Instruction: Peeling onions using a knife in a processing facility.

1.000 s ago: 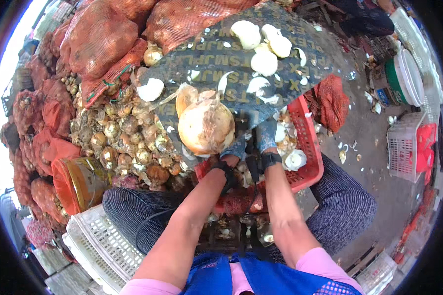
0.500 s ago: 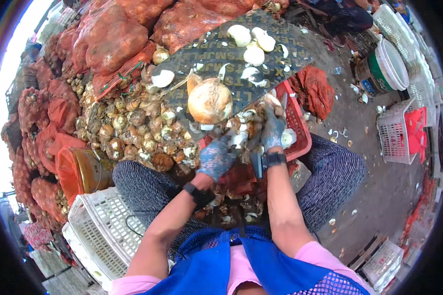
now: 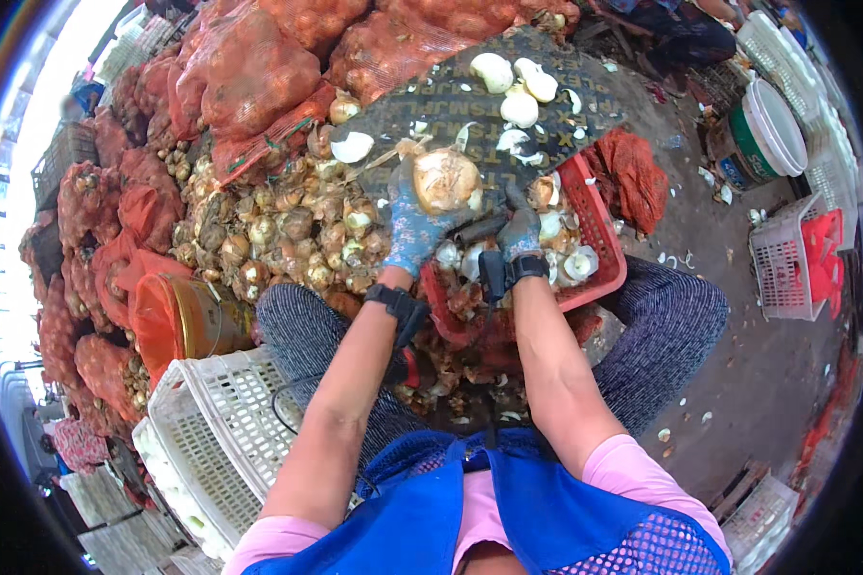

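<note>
My left hand (image 3: 415, 228), in a patterned blue-grey glove, is closed round the left side of a large brown-skinned onion (image 3: 447, 180). That onion is at the near edge of a dark printed board (image 3: 393, 120). My right hand (image 3: 521, 233), gloved too, is closed beside it on a dark narrow tool (image 3: 481, 228), which points toward the onion; its kind cannot be made out. Below both hands sits a red plastic basket (image 3: 599, 230) with onion pieces and skins in it. Several peeled white onions (image 3: 520, 105) lie on the board's far part, among scraps of peel.
Loose unpeeled onions (image 3: 288, 230) are heaped at the left, before stacked red mesh sacks (image 3: 249, 72). A yellow bucket (image 3: 206, 321) and white crates (image 3: 225, 412) stand by my left knee. At the right are a white-lidded bucket (image 3: 762, 134), a crate (image 3: 781, 259) and a red net (image 3: 633, 177).
My left hand has risen from the basket and taken hold of the large onion. My right hand has drawn back slightly toward it from the basket's far side. The view has shifted a little.
</note>
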`<state>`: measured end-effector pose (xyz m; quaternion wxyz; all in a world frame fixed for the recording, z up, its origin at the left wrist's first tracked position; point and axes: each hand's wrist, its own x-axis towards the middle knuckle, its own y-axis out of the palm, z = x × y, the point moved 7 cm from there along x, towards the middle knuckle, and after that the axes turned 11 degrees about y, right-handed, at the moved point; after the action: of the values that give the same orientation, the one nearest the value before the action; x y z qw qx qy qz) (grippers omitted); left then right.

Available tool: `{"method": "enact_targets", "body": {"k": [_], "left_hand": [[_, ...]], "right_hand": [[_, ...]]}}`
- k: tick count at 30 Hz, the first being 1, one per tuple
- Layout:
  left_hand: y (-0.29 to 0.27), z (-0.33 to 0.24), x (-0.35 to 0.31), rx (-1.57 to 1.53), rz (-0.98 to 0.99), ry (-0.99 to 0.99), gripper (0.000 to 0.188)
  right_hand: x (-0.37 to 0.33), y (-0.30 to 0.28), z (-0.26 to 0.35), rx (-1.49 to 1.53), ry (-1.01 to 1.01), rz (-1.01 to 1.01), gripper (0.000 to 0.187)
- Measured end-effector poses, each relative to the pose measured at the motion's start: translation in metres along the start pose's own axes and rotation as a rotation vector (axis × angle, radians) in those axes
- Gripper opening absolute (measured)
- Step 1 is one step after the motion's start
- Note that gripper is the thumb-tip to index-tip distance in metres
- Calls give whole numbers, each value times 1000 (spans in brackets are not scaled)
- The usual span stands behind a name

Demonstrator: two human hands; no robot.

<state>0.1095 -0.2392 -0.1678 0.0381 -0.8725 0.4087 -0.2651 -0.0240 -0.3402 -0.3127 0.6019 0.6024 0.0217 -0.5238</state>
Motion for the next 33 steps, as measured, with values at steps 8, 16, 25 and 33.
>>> {"method": "enact_targets", "body": {"k": [8, 16, 25, 33], "left_hand": [[-5, -17, -15, 275, 7, -106, 96], [-2, -37, -31, 56, 24, -168, 96], [-3, -4, -32, -218, 83, -105, 115], [4, -8, -32, -307, 39, -111, 122]], "right_hand": [[-43, -18, -2, -103, -30, -143, 27], [-41, -114, -7, -390, -80, -177, 27], [-190, 59, 45, -719, -44, 85, 18], [-119, 53, 53, -895, -1, 74, 22]]}}
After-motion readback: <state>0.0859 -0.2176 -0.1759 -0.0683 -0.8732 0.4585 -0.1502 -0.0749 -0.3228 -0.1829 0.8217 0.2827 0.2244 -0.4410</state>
